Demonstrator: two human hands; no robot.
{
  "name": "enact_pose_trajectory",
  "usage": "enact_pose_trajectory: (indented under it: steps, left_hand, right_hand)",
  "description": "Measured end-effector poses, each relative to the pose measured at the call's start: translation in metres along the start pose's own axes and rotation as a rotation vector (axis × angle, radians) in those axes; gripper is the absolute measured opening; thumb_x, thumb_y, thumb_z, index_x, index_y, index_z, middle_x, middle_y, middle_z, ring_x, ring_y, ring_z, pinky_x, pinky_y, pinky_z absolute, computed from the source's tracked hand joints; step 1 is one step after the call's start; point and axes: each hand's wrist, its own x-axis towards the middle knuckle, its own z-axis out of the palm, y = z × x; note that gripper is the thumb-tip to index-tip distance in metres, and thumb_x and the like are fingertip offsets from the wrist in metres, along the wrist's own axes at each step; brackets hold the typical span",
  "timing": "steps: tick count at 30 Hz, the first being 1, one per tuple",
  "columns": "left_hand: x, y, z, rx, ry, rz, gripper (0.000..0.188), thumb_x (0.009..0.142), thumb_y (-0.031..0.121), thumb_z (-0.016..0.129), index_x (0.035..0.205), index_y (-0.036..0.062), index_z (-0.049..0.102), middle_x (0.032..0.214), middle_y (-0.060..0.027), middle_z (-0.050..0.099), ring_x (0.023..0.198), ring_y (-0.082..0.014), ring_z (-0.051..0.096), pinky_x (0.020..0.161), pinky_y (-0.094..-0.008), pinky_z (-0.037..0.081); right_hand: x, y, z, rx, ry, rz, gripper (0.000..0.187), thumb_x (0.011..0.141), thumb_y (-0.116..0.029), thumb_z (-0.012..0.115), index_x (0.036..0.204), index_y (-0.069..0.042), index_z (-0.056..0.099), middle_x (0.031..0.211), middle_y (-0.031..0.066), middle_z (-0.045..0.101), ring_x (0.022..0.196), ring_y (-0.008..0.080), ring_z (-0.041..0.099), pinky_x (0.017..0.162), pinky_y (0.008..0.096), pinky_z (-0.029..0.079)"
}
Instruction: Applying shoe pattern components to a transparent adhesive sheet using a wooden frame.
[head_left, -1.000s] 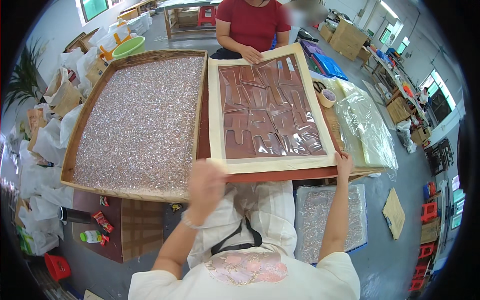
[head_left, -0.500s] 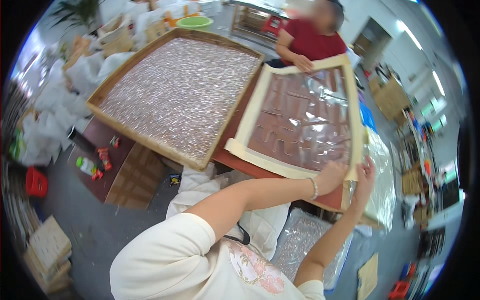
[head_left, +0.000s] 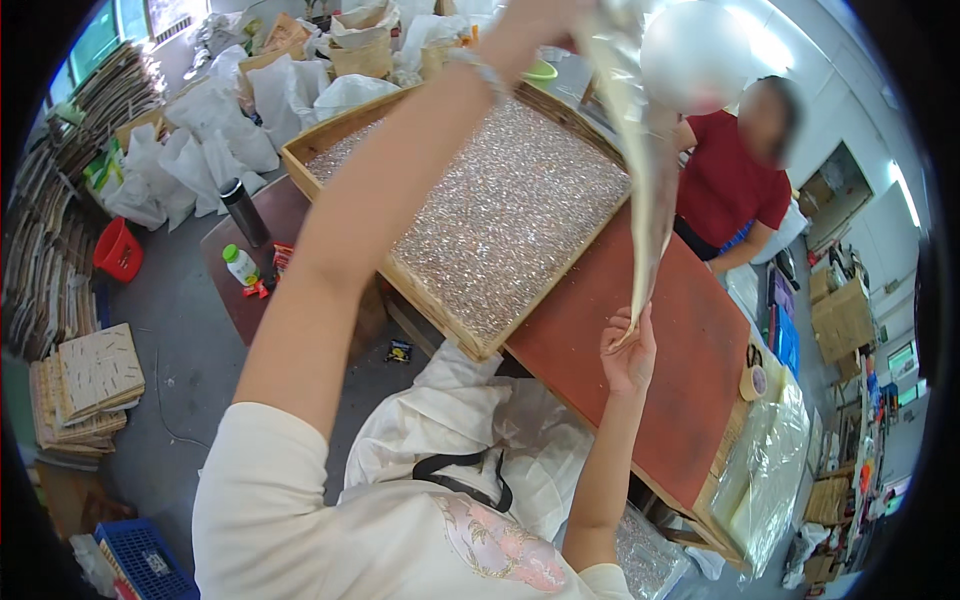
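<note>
Head view: I see the sheet (head_left: 655, 185) rise from pinching right hand (head_left: 629, 360), by bench's (head_left: 690, 370) near edge, to left hand (head_left: 540, 30), grip unclear.

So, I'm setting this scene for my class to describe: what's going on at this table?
The camera wearer's right hand pinches a corner of a cream-edged, shiny plastic sheet, raised and seen nearly edge-on. The left hand is at the sheet's upper end, its grip unclear. A shallow wooden tray of small glittering pieces overlaps the red-brown tabletop in view. Someone in a dark-red shirt is beyond it.
</note>
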Motion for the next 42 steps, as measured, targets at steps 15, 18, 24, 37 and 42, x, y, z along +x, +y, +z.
enact_pose_trajectory:
  steps: [15,18,24,37,42]
  left_hand:
    - [-0.122,-0.209,-0.313,0.741,0.144,-0.792,0.041,0.079,0.023,0.074,0.111,0.0027,0.059,0.11,-0.0149,0.063,0.093,-0.0257,0.066,0.081,-0.04,0.055]
    - [-0.132,-0.228,-0.29,1.503,0.315,-0.562,0.066,0.079,0.027,0.069,0.134,0.0016,0.041,0.134,-0.024,0.044,0.12,-0.0377,0.049,0.099,-0.0521,0.04]
    - [-0.107,-0.263,-0.223,1.557,0.159,-0.32,0.068,0.09,0.048,0.049,0.146,0.0138,0.031,0.153,-0.0141,0.023,0.143,-0.0377,0.012,0.114,-0.0556,0.007]
    - [-0.108,-0.323,-0.186,1.492,0.064,-0.628,0.072,0.093,0.049,0.041,0.146,0.0008,0.027,0.156,-0.0159,0.015,0.144,-0.0321,0.014,0.116,-0.0484,0.009]
    - [-0.086,-0.344,-0.164,1.417,-0.08,-0.643,0.069,0.094,0.045,0.041,0.145,0.0002,0.028,0.155,-0.0161,0.017,0.144,-0.0283,0.013,0.117,-0.0438,0.008]
  right_hand:
    - [0.069,0.131,0.116,-1.296,0.336,0.172,0.036,0.085,-0.034,0.069,0.07,-0.002,0.066,0.055,0.0061,0.06,0.039,0.0131,0.056,0.042,0.0279,0.045]
    - [0.069,0.118,0.134,-2.165,0.042,0.46,0.05,0.084,-0.047,0.064,0.062,-0.002,0.065,0.057,0.0096,0.063,0.047,0.0208,0.062,0.057,0.0375,0.051]
    - [0.164,0.165,0.178,-2.012,-0.227,-0.73,0.035,0.1,-0.028,0.04,0.116,-0.005,0.059,0.12,0.0166,0.058,0.115,0.0314,0.053,0.099,0.0423,0.038]
    - [0.274,0.212,0.115,-2.178,-0.225,-1.012,0.041,0.098,-0.028,0.036,0.134,-0.01,0.045,0.146,0.0161,0.036,0.131,0.0385,0.04,0.104,0.0576,0.032]
    - [0.304,0.215,0.065,-2.401,-0.536,-0.378,0.044,0.098,-0.029,0.039,0.138,-0.009,0.041,0.145,0.0156,0.038,0.133,0.0369,0.037,0.107,0.0568,0.026]
